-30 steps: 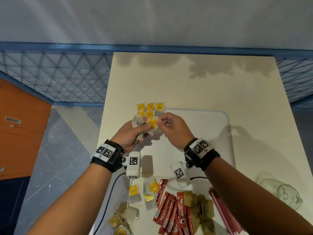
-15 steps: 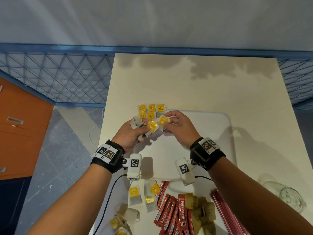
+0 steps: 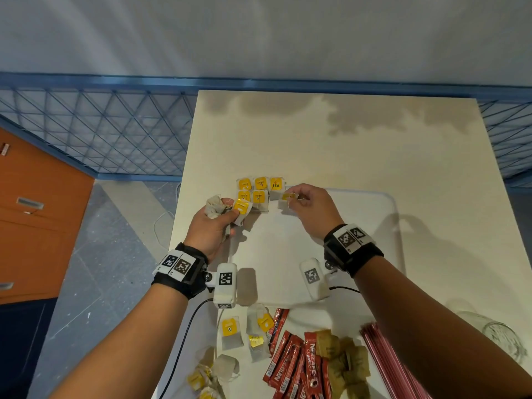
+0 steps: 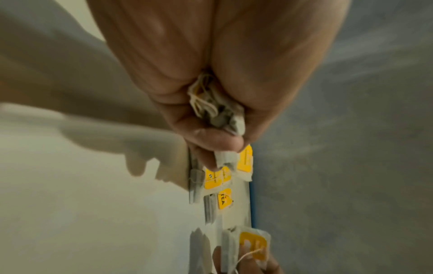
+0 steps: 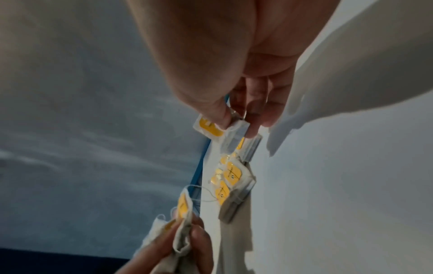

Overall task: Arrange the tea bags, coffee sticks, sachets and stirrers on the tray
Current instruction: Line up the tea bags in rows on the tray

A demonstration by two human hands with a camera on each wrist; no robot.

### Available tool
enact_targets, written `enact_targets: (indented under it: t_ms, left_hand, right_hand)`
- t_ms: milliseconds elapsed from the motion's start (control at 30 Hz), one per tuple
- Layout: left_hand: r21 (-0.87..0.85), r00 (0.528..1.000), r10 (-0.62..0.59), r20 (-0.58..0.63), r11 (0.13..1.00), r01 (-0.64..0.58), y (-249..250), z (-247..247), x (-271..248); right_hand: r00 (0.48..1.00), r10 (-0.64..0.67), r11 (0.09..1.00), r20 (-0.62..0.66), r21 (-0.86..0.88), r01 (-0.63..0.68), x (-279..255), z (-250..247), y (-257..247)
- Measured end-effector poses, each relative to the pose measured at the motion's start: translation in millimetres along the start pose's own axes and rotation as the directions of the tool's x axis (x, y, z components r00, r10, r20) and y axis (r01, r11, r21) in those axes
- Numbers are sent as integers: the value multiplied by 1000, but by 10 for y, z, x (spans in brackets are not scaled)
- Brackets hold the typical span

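A white tray (image 3: pixel 385 226) lies on the cream table. Several yellow-tagged tea bags (image 3: pixel 260 188) sit in rows at its far left corner. My left hand (image 3: pixel 214 223) grips a bunch of tea bags (image 3: pixel 227 207) just left of those rows; the bunch (image 4: pixel 218 109) fills the fist in the left wrist view. My right hand (image 3: pixel 305 204) pinches a single tea bag (image 3: pixel 288 197) right beside the rows, thumb and fingers on it (image 5: pixel 222 128). Loose tea bags (image 3: pixel 230 332), red coffee sticks (image 3: pixel 290 361), brown sachets (image 3: pixel 345 361) and pink stirrers (image 3: pixel 385 361) lie near the front edge.
A glass jar (image 3: pixel 501 338) lies on the table at the right front. A blue mesh railing (image 3: pixel 100 133) runs behind and left of the table, with an orange cabinet (image 3: pixel 34 220) on the floor side. A black cable (image 3: pixel 184 341) hangs off the left edge.
My right hand drew one tea bag out of the bunch in my left hand and carried it right and away, up beside the rows on the tray. The hands have separated.
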State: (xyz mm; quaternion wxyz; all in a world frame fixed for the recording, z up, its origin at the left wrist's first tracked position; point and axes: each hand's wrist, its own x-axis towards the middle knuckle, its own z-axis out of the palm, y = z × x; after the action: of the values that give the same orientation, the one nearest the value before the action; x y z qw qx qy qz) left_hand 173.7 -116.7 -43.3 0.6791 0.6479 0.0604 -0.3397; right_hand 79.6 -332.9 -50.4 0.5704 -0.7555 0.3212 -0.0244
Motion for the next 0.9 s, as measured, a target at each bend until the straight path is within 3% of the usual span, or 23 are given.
enact_targets:
  t_ms: [167, 633, 767, 900]
  left_hand:
    - [-11, 999, 15, -38, 1000, -16, -1, 38, 2]
    - [-22, 1000, 7, -14, 1000, -8, 15, 95, 5]
    - [-39, 1000, -13, -24, 999, 12, 49, 103, -19]
    - [-64, 999, -18, -36, 998, 16, 55, 63, -28]
  right_hand:
    - [1000, -13, 985, -12, -171, 11, 90, 195, 27]
    - [995, -84, 953, -61, -296, 63, 176, 338, 0]
    - [992, -52, 946, -115, -324, 12, 112, 280, -37]
    - [998, 3, 920, -67, -391, -29, 59, 289, -12]
